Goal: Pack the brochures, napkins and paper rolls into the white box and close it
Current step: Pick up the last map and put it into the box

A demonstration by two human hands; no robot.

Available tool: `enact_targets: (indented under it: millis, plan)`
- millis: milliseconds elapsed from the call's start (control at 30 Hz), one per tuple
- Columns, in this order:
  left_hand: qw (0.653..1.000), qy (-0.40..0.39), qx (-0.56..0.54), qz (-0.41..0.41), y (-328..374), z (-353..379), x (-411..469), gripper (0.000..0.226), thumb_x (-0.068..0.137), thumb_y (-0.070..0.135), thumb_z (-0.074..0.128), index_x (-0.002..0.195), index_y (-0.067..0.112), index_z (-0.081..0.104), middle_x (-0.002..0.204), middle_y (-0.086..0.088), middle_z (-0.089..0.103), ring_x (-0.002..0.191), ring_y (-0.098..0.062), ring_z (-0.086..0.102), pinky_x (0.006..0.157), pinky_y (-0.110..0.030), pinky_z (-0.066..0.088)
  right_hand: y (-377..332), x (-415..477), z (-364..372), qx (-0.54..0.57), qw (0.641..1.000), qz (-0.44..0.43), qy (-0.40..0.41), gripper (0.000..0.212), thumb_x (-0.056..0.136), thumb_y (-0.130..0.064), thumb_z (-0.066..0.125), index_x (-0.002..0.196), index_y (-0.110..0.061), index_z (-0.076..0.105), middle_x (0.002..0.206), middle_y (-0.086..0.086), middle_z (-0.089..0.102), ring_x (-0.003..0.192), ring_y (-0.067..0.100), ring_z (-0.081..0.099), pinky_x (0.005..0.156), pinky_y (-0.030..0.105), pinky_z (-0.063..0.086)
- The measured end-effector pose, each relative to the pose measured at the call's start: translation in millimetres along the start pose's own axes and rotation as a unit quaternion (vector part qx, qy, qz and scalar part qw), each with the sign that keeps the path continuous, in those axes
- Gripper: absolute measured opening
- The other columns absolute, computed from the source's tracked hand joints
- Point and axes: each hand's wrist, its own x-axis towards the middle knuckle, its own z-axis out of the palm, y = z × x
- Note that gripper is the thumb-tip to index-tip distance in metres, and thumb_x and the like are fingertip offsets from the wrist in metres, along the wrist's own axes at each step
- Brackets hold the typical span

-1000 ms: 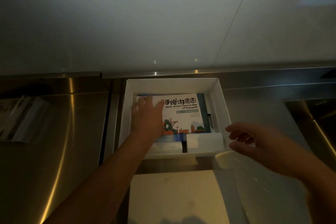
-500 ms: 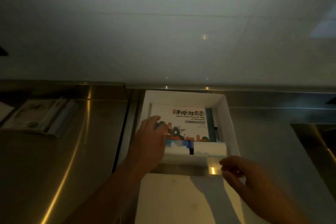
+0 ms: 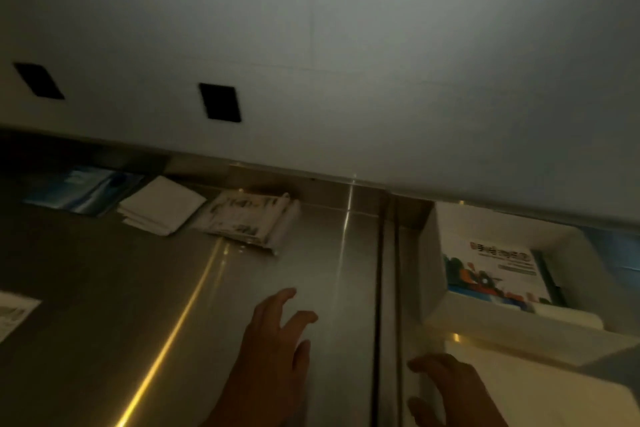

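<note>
Steel surface under a pale wall; I'm reaching for more paper.

I'm hovering my left hand, open and empty, short of the folded brochures and napkins: light, floppy, best pinched at an edge. My right hand is resting open by the white box, which is holding a map brochure.

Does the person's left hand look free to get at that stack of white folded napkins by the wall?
Probably yes. The left hand is open and empty, and only bare steel counter lies between it and the stack of white folded napkins.
</note>
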Motion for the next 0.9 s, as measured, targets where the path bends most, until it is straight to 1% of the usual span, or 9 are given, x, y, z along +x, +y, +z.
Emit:
enact_targets:
  millis: [67, 133, 233, 267, 300, 400, 467, 733, 900]
  plan:
    - [1.000, 0.000, 0.015, -0.001, -38.3, -32.0, -14.8, 0.039, 0.065, 0.009, 0.073, 0.100, 0.025, 0.068, 0.128, -0.009, 0.057, 0.116, -0.029, 0.055, 0.088, -0.044, 0.052, -43.1, -1.5, 23.3, -0.032, 0.999, 0.037, 0.002, 0.065, 0.083, -0.050, 0.058, 0.139, -0.046, 0.027, 0.145, -0.008, 0.037, 0.139, 0.016, 0.030, 0.107, 0.024, 0.032]
    - [0.999, -0.001, 0.031, -0.015, -68.3, -66.3, -28.2, 0.038, 0.069, 0.012, 0.069, 0.104, 0.026, 0.067, 0.133, -0.007, 0.053, 0.121, -0.028, 0.051, 0.092, -0.045, 0.050, -79.4, -2.9, 39.7, -0.058, 0.996, 0.062, 0.000, 0.069, 0.082, -0.056, 0.055, 0.142, -0.048, 0.020, 0.149, -0.009, 0.031, 0.142, 0.012, 0.023, 0.113, 0.026, 0.025]
    - [0.997, -0.011, 0.074, -0.030, -107.3, -108.9, -37.7, 0.046, 0.054, 0.012, 0.081, 0.097, 0.024, 0.071, 0.122, -0.012, 0.062, 0.108, -0.035, 0.061, 0.077, -0.048, 0.056, -120.0, 4.5, 46.9, -0.081, 0.995, 0.054, 0.015, 0.069, 0.082, -0.061, 0.049, 0.143, -0.047, 0.021, 0.150, -0.012, 0.027, 0.141, 0.012, 0.021, 0.115, 0.029, 0.020]
    - [0.995, -0.013, 0.093, -0.034, -117.1, -117.8, -38.4, 0.048, 0.052, 0.013, 0.083, 0.097, 0.024, 0.071, 0.122, -0.013, 0.062, 0.106, -0.037, 0.062, 0.076, -0.050, 0.056, -129.1, 6.7, 45.7, -0.086, 0.995, 0.055, 0.021, 0.067, 0.082, -0.062, 0.049, 0.142, -0.044, 0.024, 0.150, -0.012, 0.027, 0.141, 0.012, 0.020, 0.115, 0.030, 0.021]
    - [0.993, -0.016, 0.104, -0.046, -124.0, -127.1, -39.0, 0.049, 0.057, 0.017, 0.081, 0.103, 0.026, 0.069, 0.128, -0.014, 0.058, 0.112, -0.038, 0.058, 0.081, -0.051, 0.054, -137.8, 10.9, 45.2, -0.094, 0.994, 0.054, 0.030, 0.062, 0.082, -0.062, 0.049, 0.139, -0.045, 0.028, 0.149, -0.012, 0.028, 0.141, 0.012, 0.021, 0.114, 0.031, 0.022]
    - [0.983, -0.015, 0.151, -0.103, -143.0, -140.9, -48.6, 0.047, 0.087, 0.036, 0.053, 0.132, 0.040, 0.041, 0.155, 0.001, 0.015, 0.142, -0.025, 0.016, 0.113, -0.043, 0.026, -160.5, 21.7, 52.6, -0.113, 0.991, 0.039, 0.057, 0.055, 0.083, -0.059, 0.050, 0.134, -0.046, 0.034, 0.146, -0.011, 0.034, 0.138, 0.013, 0.026, 0.113, 0.030, 0.026]
    - [0.980, -0.017, 0.148, -0.135, -154.7, -148.5, -60.9, 0.046, 0.090, 0.040, 0.046, 0.134, 0.044, 0.033, 0.156, 0.009, 0.004, 0.144, -0.018, 0.004, 0.116, -0.039, 0.018, -175.2, 27.4, 63.3, -0.122, 0.991, 0.036, 0.047, 0.054, 0.084, -0.059, 0.048, 0.134, -0.046, 0.033, 0.146, -0.012, 0.033, 0.138, 0.013, 0.027, 0.113, 0.031, 0.026]
    - [0.981, -0.038, 0.122, -0.148, -227.5, -196.3, -100.8, 0.042, 0.090, 0.040, 0.047, 0.130, 0.046, 0.035, 0.154, 0.011, 0.006, 0.144, -0.015, 0.002, 0.116, -0.040, 0.013, -249.9, 24.1, 124.4, -0.081, 0.994, 0.066, -0.011, 0.053, 0.083, -0.059, 0.051, 0.132, -0.046, 0.034, 0.146, -0.012, 0.032, 0.138, 0.013, 0.024, 0.112, 0.033, 0.029]
    - [0.989, -0.055, 0.080, -0.113, -298.0, -228.6, -99.7, 0.040, 0.089, 0.041, 0.048, 0.127, 0.048, 0.036, 0.152, 0.014, 0.010, 0.142, -0.014, 0.007, 0.116, -0.041, 0.016, -302.5, 27.4, 170.0, -0.058, 0.993, 0.103, 0.018, 0.048, 0.085, -0.055, 0.052, 0.129, -0.044, 0.038, 0.143, -0.008, 0.037, 0.136, 0.017, 0.028, 0.109, 0.030, 0.031]
